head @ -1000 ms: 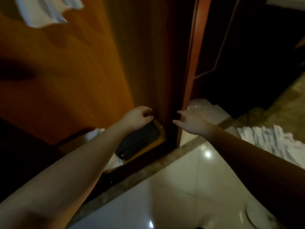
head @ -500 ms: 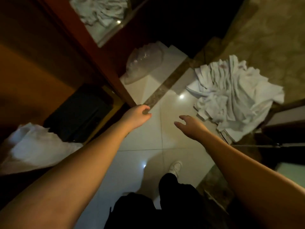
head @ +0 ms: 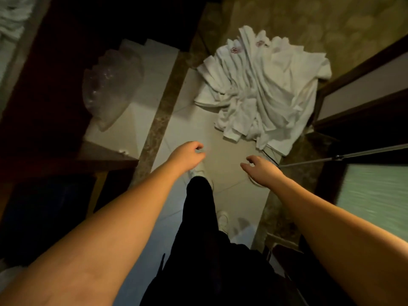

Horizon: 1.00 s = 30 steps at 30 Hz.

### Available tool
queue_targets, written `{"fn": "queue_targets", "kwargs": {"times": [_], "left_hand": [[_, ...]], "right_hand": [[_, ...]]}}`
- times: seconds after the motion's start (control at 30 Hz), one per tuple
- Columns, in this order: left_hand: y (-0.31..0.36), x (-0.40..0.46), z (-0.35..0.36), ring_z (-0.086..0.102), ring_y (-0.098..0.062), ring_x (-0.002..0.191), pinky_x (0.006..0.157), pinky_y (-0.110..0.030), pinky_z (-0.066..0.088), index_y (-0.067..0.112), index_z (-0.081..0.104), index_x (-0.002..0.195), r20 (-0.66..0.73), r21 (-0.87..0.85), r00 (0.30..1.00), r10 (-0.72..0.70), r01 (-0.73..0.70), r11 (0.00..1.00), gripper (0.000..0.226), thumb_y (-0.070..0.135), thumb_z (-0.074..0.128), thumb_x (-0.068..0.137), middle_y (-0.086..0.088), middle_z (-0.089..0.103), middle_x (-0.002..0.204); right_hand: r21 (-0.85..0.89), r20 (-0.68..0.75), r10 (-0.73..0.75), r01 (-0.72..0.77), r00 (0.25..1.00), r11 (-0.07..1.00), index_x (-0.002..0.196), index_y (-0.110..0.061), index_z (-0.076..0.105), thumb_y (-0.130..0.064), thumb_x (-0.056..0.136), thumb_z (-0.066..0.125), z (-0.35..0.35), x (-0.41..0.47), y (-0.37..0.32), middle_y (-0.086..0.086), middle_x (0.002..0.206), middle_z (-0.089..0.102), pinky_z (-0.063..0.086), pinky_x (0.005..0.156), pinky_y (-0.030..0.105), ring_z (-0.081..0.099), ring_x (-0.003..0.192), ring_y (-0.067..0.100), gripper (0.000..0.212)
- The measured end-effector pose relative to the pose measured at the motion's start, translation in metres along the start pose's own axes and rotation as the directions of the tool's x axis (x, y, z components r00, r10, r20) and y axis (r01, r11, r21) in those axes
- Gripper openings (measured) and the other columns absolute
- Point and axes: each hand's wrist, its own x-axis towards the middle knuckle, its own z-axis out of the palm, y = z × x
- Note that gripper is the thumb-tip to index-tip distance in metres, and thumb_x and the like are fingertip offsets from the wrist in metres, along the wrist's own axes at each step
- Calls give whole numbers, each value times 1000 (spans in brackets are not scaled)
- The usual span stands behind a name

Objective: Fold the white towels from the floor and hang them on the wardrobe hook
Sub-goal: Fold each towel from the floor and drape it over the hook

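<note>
On the pale tile floor [head: 225, 195], past both outstretched arms, lies the heap of white towels [head: 262, 89], crumpled and overlapping, its far side spilling onto the patterned carpet [head: 309, 21] and its near edge just ahead of the right hand. A couple of the towels show a small reddish mark near the top of the pile. The left hand [head: 187, 156] hangs in the air above the tiles with its fingers loosely curled and nothing in them; the right hand [head: 261, 168] is likewise empty, fingers relaxed and slightly bent, thumb pointing toward the left hand. Neither hand touches the towels; the right one is nearer to them, the left well apart. Between the forearms a leg in dark trousers [head: 198, 217] reaches forward, ending in a white shoe [head: 199, 171] just below the left hand, and a second white shoe [head: 223, 218] shows farther back beside the leg. A brown marble strip [head: 163, 111] runs across the floor to the left of the pile. Beyond it, on paler tile, sits a crumpled clear plastic bag [head: 110, 85]. Dark wood panelling [head: 44, 85] fills the left side, and a dark-framed door [head: 364, 89] stands at the right, with a thin metal rod [head: 344, 156] slanting out near the right wrist.
</note>
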Motion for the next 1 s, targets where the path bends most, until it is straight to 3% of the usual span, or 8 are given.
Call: {"fn": "queue_targets", "kwargs": {"times": [0.23, 0.37, 0.53, 0.6, 0.7, 0.87, 1.0], "left_hand": [[23, 161, 8, 59, -25, 120, 97, -29, 45, 15, 60, 135, 146, 32, 989, -9, 4, 999, 43, 29, 61, 95, -8, 62, 136], [35, 236, 3, 59, -24, 121, 86, -25, 39, 15, 60, 134, 195, 82, 981, -2, -15, 997, 43, 31, 61, 94, -6, 62, 136], [68, 312, 2, 61, -28, 114, 85, -29, 44, 14, 64, 125, 238, 122, 971, 39, -70, 990, 35, 31, 60, 95, -10, 65, 128], [85, 338, 7, 61, -28, 112, 81, -29, 42, 14, 65, 122, 255, 149, 965, 55, -95, 984, 32, 30, 58, 95, -10, 65, 125], [111, 373, 23, 62, -27, 106, 80, -30, 44, 13, 67, 116, 274, 141, 959, 77, -119, 983, 27, 28, 58, 95, -10, 67, 120], [154, 420, 67, 58, -21, 99, 78, -28, 41, 15, 64, 123, 292, 161, 947, 136, -189, 969, 30, 27, 56, 97, -7, 65, 122], [186, 463, 103, 59, -24, 110, 81, -27, 41, 15, 62, 130, 298, 139, 935, 194, -243, 960, 34, 25, 54, 98, -7, 62, 130]], "right_hand": [[200, -17, 237, -229, 971, 953, 143, -13, 54, -48, 102, 50, -31, 116, 27, 9, 145, 56, 41, 98, 34, 54, 129, 28, 54], [291, -14, 317, -299, 948, 909, 144, -14, 53, -47, 103, 50, -56, 173, 31, 11, 143, 57, 39, 94, 31, 56, 126, 30, 52], [376, -88, 362, -306, 928, 875, 134, -10, 60, -40, 102, 53, -97, 228, 47, 13, 130, 65, 37, 78, 27, 58, 92, 21, 44], [394, -98, 379, -313, 920, 864, 136, -10, 59, -37, 102, 54, -111, 246, 60, 13, 133, 63, 40, 78, 24, 61, 100, 24, 44], [407, -84, 413, -347, 907, 845, 141, -10, 56, -36, 102, 53, -128, 271, 86, 13, 139, 59, 39, 91, 29, 56, 123, 30, 47], [396, -86, 460, -393, 884, 830, 137, -8, 58, -32, 103, 52, -140, 313, 136, 16, 135, 60, 40, 88, 31, 57, 119, 33, 42], [404, -134, 420, -338, 897, 850, 132, -8, 62, -27, 103, 52, -151, 356, 170, 15, 135, 62, 38, 90, 29, 58, 119, 31, 36]]}}
